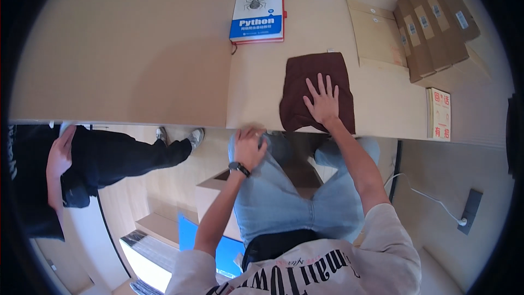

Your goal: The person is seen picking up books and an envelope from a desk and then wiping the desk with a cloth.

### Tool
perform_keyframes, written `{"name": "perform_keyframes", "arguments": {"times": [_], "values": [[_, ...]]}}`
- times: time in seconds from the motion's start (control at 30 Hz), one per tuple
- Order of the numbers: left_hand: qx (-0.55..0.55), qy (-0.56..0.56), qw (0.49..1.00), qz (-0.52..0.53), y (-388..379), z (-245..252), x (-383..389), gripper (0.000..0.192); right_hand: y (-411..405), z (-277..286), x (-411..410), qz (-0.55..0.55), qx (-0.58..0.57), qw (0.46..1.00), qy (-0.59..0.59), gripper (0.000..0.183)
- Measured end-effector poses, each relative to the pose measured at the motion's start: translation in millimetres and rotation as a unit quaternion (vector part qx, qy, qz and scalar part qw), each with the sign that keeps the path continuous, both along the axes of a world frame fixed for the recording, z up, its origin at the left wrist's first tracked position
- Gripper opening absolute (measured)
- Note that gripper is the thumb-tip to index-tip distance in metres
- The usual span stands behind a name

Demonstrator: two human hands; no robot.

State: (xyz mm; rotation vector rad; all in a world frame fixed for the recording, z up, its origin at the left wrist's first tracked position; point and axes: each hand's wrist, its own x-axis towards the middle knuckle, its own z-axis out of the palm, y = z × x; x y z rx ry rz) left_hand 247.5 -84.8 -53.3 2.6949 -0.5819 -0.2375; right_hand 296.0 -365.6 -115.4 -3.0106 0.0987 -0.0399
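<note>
A dark brown cloth (303, 78) lies spread on the wooden desk (254, 90), its near side at the desk's front edge. My right hand (324, 104) rests flat on it with the fingers spread, gripping nothing. Somewhat blurred, my left hand (248, 147) is over my left knee, close to the desk's front edge; its fingers look loosely bent and nothing shows in it. A black watch is on that wrist. Beyond the cloth, to the left, lies a blue and white Python book (257, 14) on top of something red.
Kraft envelopes (376, 32), a row of cardboard boxes (430, 32) and a book with red lettering (441, 114) are at the right. A co-worker in dark clothes (110, 155) stands at the left. An open cardboard box (213, 192) is beside my legs; a cable runs to a wall socket (470, 212).
</note>
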Motion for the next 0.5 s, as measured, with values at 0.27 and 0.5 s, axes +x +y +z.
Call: {"name": "perform_keyframes", "arguments": {"times": [0.27, 0.5], "values": [[-0.003, 0.008, 0.999, 0.044, -15.0, 4.8, 10.0, 0.025, -38.3, -19.7, 134.0, -0.052, -0.062, 0.996, -0.031, 0.058], [-0.010, 0.024, 0.998, 0.063, -20.4, 5.1, 23.9, 0.022, -71.2, -29.7, 228.7, -0.095, -0.086, 0.991, -0.048, 0.058]]}}
